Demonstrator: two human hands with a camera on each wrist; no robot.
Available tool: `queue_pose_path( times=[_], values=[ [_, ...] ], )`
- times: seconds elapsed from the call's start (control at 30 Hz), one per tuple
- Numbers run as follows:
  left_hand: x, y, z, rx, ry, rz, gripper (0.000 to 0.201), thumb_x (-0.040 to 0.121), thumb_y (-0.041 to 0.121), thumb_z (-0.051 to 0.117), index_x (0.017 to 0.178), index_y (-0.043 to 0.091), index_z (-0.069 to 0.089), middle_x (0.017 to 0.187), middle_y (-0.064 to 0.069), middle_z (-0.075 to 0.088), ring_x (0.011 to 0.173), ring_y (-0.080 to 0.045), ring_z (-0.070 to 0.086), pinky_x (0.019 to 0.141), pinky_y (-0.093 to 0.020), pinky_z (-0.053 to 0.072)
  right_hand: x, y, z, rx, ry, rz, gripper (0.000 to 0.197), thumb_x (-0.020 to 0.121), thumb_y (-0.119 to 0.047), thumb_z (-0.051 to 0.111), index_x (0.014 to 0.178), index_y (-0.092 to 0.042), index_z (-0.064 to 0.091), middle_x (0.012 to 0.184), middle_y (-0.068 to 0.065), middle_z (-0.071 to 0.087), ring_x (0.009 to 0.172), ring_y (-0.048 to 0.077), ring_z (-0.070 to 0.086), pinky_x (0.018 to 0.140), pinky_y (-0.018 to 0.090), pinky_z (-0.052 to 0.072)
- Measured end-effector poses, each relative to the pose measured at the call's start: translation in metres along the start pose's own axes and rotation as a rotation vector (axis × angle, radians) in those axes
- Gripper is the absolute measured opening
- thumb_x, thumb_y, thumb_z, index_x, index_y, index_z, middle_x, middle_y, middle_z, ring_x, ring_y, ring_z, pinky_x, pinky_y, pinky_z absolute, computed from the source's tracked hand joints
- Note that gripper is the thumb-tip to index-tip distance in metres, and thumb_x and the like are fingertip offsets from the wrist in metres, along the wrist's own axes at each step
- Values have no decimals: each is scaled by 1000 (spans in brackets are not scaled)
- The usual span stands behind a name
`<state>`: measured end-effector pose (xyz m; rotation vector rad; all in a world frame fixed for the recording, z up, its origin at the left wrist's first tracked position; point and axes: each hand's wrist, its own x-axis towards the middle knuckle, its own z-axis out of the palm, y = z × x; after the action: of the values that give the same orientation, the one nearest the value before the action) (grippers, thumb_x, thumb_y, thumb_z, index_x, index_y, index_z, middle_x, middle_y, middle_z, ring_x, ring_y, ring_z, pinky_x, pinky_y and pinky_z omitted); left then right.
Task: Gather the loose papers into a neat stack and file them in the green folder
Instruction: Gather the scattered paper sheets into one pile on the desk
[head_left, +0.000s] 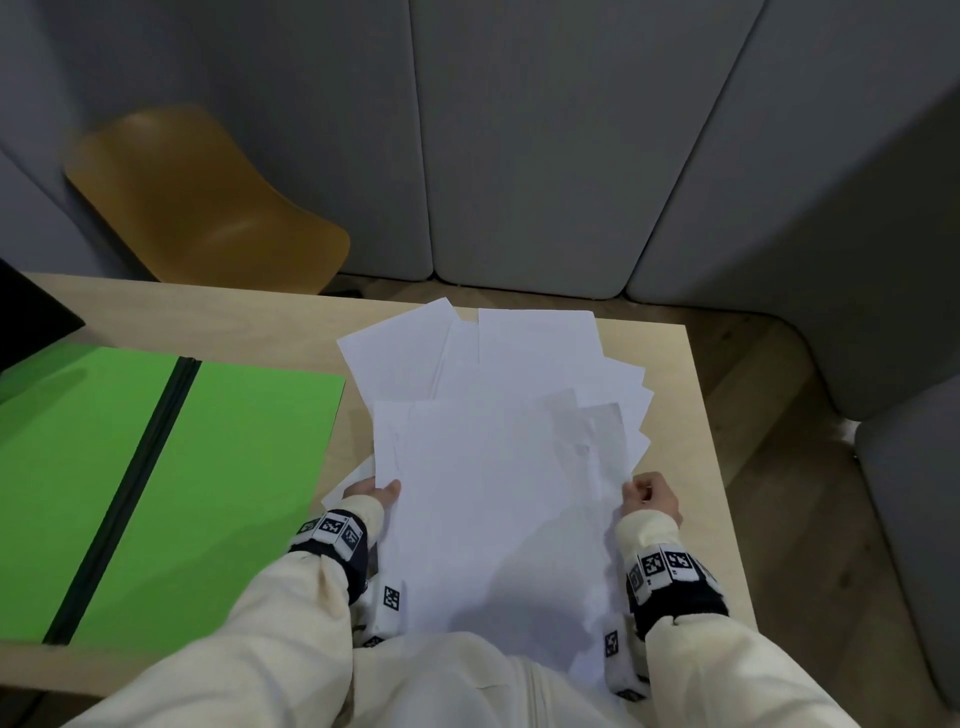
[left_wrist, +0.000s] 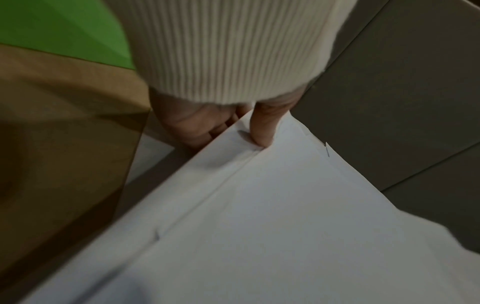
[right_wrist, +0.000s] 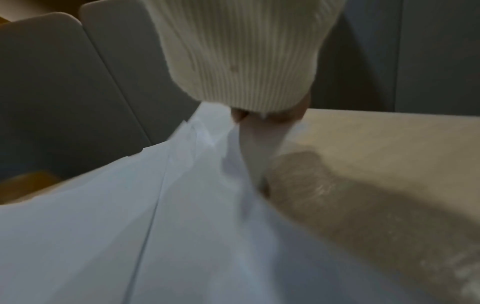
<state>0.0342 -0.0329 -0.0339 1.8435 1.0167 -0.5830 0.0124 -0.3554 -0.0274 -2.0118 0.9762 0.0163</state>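
Observation:
Several white sheets of paper (head_left: 498, 467) lie fanned out and uneven over the right half of the wooden table (head_left: 208, 317), their near ends raised toward me. My left hand (head_left: 376, 491) pinches the left edge of the papers (left_wrist: 259, 205), thumb on top (left_wrist: 262, 131) and fingers underneath. At the right edge my right hand (head_left: 652, 496) grips the sheets (right_wrist: 155, 226) with curled fingers; the cuff hides most of that hand in the right wrist view. The green folder (head_left: 218, 467) lies open and flat to the left, with a dark spine down its middle.
A mustard-yellow chair (head_left: 208, 202) stands beyond the table's far left edge. Grey padded panels (head_left: 545, 130) close off the back and right. A black object (head_left: 31, 317) sits at the far left. The table's right edge (head_left: 722, 467) is close to my right hand.

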Motion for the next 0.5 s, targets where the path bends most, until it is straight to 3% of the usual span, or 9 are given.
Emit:
queue_pose_path(
  times=[0.03, 0.07, 0.13, 0.17, 0.23, 0.3, 0.37, 0.43, 0.5],
  values=[
    [-2, 1, 0, -25, -12, -4, 48, 92, 26, 57, 133, 1, 51, 138, -11, 51, 130, -31, 47, 108, -32, 34, 0, 2, 3, -29, -84, 17, 11, 89, -2, 48, 92, -10, 56, 85, 12, 54, 65, 25, 48, 63, 20, 50],
    [-3, 1, 0, -37, -25, 3, 46, 92, 27, 58, 130, 3, 54, 134, -10, 54, 127, -32, 50, 103, -30, 36, 1, 6, 6, -70, -177, 28, 14, 88, -3, 50, 96, -12, 57, 89, 14, 58, 70, 26, 54, 75, 24, 55],
    [-3, 1, 1, -45, -46, 6, 45, 91, 27, 59, 126, 0, 57, 132, -14, 58, 123, -32, 54, 97, -29, 38, 2, 13, 13, -166, -317, 34, 29, 87, -11, 56, 116, -9, 60, 112, 13, 62, 100, 29, 61, 99, 31, 46],
    [-3, 0, 1, -42, -31, 9, 46, 91, 26, 59, 128, -1, 55, 134, -14, 56, 124, -32, 53, 100, -30, 38, 0, 13, 16, -174, -314, 34, 38, 87, -16, 58, 124, -7, 58, 123, 12, 60, 109, 28, 59, 99, 31, 42],
    [-5, 1, -1, -27, -2, 8, 48, 93, 25, 56, 133, -2, 50, 138, -15, 51, 129, -32, 48, 105, -32, 35, 0, 10, 16, -78, -195, 23, 39, 89, -16, 56, 126, -6, 58, 126, 12, 60, 106, 25, 58, 94, 28, 41],
    [-4, 1, -1, -22, -36, 21, 44, 92, 21, 58, 129, -3, 54, 135, -17, 55, 125, -32, 52, 98, -29, 38, 2, 4, 11, 45, -13, 30, 32, 91, -10, 51, 121, -1, 60, 107, 11, 61, 96, 26, 56, 86, 27, 41],
    [-4, 0, -2, 0, -55, 31, 42, 89, 19, 62, 125, -2, 58, 130, -17, 60, 120, -31, 56, 93, -28, 40, 5, 3, 9, 94, 61, 17, 22, 90, -7, 49, 105, 3, 62, 88, 12, 56, 79, 24, 49, 76, 25, 37],
    [-2, -2, -3, 31, -75, 35, 44, 86, 18, 66, 124, -2, 58, 128, -16, 61, 119, -31, 57, 94, -28, 41, 2, 4, 13, 69, -25, 33, 20, 86, -11, 49, 97, 1, 63, 82, 17, 57, 73, 23, 47, 72, 26, 36],
    [0, -2, -5, 69, -101, 40, 50, 82, 16, 71, 126, -1, 56, 129, -15, 60, 121, -30, 56, 93, -26, 39, 1, 10, 17, 8, -177, 43, 25, 77, -20, 49, 91, -9, 66, 77, 11, 59, 69, 21, 50, 70, 25, 40]
  ],
)
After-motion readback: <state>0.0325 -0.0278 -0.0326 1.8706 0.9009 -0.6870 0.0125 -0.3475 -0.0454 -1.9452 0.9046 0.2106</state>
